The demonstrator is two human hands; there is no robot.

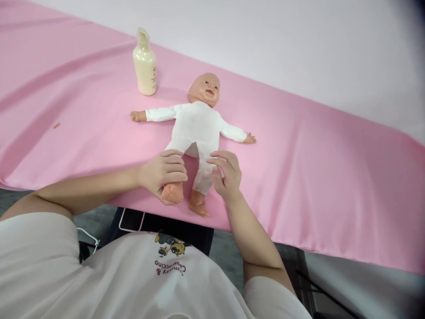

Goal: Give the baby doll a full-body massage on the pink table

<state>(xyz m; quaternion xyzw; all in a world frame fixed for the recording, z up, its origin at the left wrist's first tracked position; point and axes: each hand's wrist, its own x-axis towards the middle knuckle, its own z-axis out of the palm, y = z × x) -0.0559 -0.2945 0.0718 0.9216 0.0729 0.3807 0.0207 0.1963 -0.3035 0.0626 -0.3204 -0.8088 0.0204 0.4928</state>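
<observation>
A baby doll point(197, 124) with a white cloth body lies on its back on the pink cloth, arms spread wide and feet toward me. My left hand point(164, 173) is wrapped round the doll's lower leg on the left side, just above its foot point(173, 192). Beside the doll's other leg point(203, 175) is my right hand point(227, 173), its fingers curved and apart. Its fingertips reach close to the knee; whether they touch the cloth I cannot tell. Nothing shows between the fingers of that hand.
A pump bottle point(145, 66) of pale cream liquid stands upright behind the doll's outstretched arm on the left. A small brownish piece point(56, 126) lies far left on the pink cloth point(299, 177). A white wall point(265, 40) runs behind the table; its front edge is close to my body.
</observation>
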